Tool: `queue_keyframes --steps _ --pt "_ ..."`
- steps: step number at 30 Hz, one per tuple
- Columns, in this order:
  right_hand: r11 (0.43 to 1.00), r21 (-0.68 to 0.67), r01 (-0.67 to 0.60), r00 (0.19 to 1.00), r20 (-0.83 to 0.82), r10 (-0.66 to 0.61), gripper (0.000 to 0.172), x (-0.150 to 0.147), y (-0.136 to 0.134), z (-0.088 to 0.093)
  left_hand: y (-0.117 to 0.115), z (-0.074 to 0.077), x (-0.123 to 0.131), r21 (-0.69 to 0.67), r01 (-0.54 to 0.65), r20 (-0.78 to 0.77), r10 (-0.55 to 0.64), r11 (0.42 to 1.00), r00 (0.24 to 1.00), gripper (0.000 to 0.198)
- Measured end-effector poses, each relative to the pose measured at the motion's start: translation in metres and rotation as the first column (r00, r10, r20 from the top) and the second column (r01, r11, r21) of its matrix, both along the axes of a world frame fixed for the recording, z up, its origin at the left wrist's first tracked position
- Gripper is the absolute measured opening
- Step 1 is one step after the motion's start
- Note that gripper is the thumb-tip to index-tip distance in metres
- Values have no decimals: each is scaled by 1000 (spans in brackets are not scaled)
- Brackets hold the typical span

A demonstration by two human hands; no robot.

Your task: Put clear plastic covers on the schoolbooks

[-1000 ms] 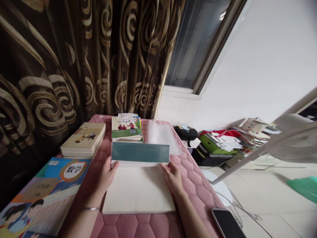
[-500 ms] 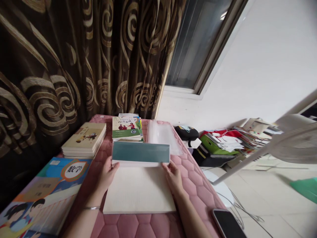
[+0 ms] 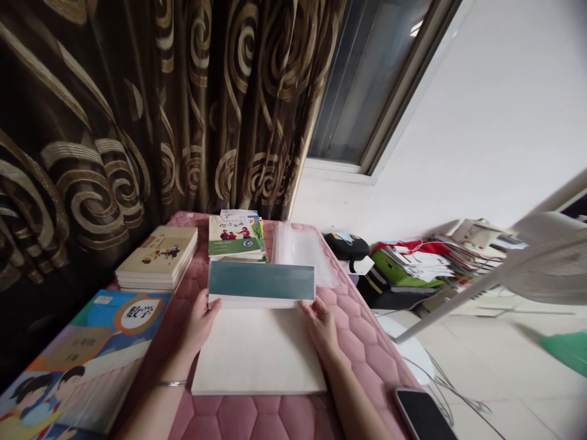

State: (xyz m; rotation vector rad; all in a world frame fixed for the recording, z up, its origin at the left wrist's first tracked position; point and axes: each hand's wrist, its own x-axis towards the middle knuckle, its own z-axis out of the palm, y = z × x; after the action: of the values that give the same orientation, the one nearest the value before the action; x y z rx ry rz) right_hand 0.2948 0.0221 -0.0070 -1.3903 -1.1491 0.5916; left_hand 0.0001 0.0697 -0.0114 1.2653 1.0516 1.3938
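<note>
An open book [image 3: 259, 357] lies in front of me on the pink quilted pad, a blank cream page facing up. Its raised cover [image 3: 261, 281] shows teal, with a white strip along the bottom, and stands tilted at the far edge of the page. My left hand [image 3: 202, 315] pinches the left lower corner of this cover between thumb and fingers. At the right lower corner, my right hand [image 3: 320, 318] grips it the same way. The fingers behind the cover are partly hidden.
Left are a maths textbook [image 3: 92, 360] and a stack of beige books [image 3: 158, 256]. Behind the cover lie more books [image 3: 236, 238] and clear plastic sleeves [image 3: 305, 250]. A phone [image 3: 424, 412] rests at the right edge; a white fan [image 3: 458, 299] stands beyond.
</note>
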Motion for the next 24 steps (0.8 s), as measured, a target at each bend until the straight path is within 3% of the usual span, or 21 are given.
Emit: queue_keyframes --steps 15,24 --pt "998 -4 -66 995 -71 65 42 5 4 -5 -3 4 -1 22 2 -11 -1 1000 1000 43" --pt "997 15 -78 993 -85 79 46 2 0 3 -3 5 0 5 19 -10 -19 1000 1000 46"
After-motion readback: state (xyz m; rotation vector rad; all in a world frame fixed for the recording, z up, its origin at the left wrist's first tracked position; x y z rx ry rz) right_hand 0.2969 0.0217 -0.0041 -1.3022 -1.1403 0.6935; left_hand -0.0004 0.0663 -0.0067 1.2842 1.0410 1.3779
